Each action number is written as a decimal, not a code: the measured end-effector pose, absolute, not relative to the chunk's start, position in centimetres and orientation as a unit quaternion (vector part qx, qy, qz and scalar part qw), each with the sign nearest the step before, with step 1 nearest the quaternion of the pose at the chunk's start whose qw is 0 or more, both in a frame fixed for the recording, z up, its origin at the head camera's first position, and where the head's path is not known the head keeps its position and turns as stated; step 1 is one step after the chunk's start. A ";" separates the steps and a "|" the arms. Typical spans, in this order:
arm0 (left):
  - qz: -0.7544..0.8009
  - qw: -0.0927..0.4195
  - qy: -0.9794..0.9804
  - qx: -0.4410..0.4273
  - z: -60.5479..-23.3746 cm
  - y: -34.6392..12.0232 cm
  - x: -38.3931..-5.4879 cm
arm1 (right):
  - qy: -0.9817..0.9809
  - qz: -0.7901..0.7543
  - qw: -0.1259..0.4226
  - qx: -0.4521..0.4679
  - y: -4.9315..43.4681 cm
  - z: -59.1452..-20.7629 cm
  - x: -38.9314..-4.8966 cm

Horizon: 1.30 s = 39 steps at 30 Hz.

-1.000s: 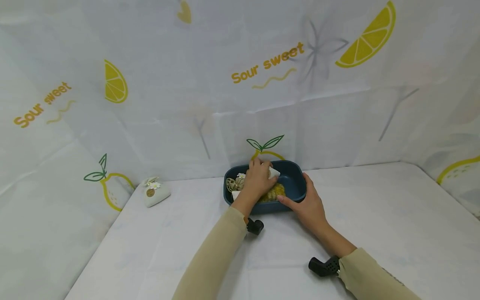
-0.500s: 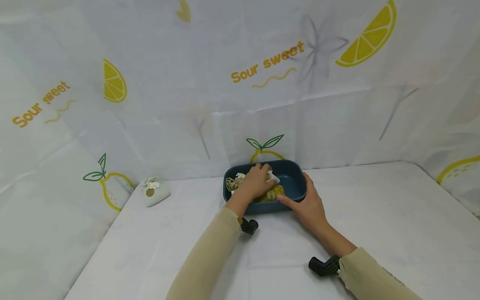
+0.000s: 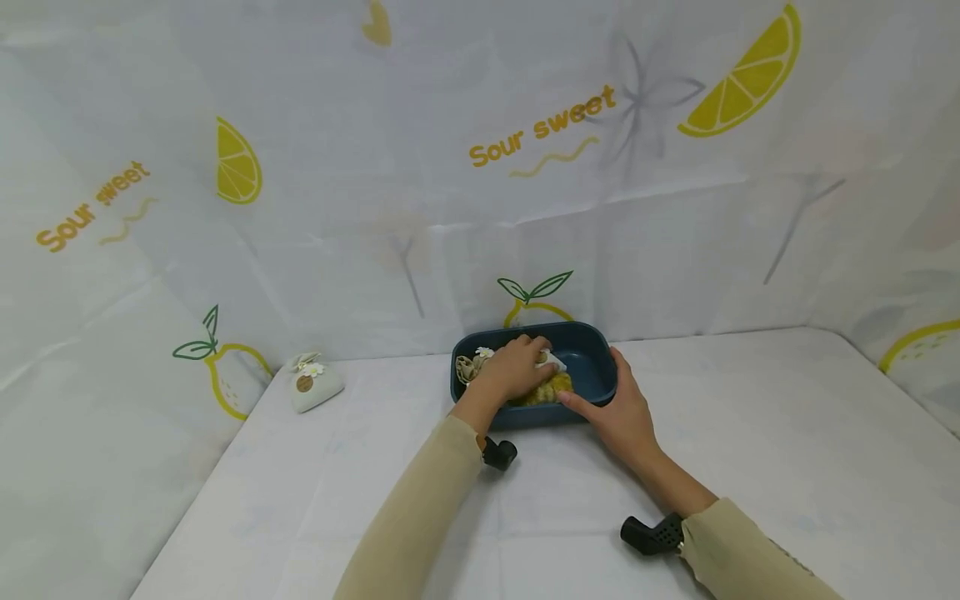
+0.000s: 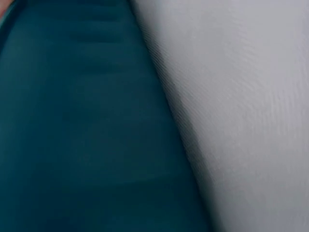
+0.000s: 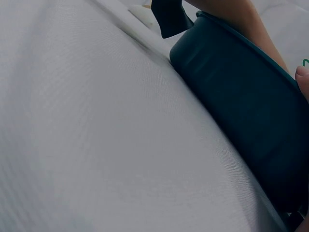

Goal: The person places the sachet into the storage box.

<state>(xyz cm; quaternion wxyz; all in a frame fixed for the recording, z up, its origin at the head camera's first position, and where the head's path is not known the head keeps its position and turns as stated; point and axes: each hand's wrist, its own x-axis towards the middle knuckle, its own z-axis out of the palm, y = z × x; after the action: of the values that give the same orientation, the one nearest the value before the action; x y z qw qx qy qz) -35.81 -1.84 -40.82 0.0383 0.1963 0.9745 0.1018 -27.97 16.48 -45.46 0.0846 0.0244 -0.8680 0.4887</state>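
A dark blue basin (image 3: 536, 417) stands by the back of the white table. My left hand (image 3: 516, 373) reaches into it, fingers bent over a white pouch (image 3: 553, 361). Beneath that hand lies a mottled yellow pouch (image 3: 553, 388). A beige gathered bag top (image 3: 467, 368) with a white flower shows at the basin's left end, partly covered by the wrist. My right hand (image 3: 626, 421) grips the basin's right front corner, thumb over the rim. The left wrist view is filled by the basin's outer wall (image 4: 96, 121) and white cloth.
On the table's far left sits a pale drawstring pouch (image 3: 320, 390) with a flower and a brown round tag. A white lemon-print sheet (image 3: 337, 250) hangs behind the basin. Black wrist devices (image 3: 652, 533) hang below both wrists.
My left hand has sunk lower in the basin and its forearm has shifted slightly left. My right hand keeps its hold on the corner. The view has turned slightly.
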 end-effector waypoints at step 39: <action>0.207 -0.194 0.951 0.121 -33.0 -16.0 -30.8 | -0.874 0.480 0.075 0.028 16.5 -45.1 -27.9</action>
<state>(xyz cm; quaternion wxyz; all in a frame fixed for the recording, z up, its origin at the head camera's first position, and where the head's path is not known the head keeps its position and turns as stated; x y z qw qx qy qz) -30.83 -16.05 -33.03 -0.1936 0.1213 0.9513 0.2069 -27.95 16.50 -45.06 0.0745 0.0283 -0.8738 0.4798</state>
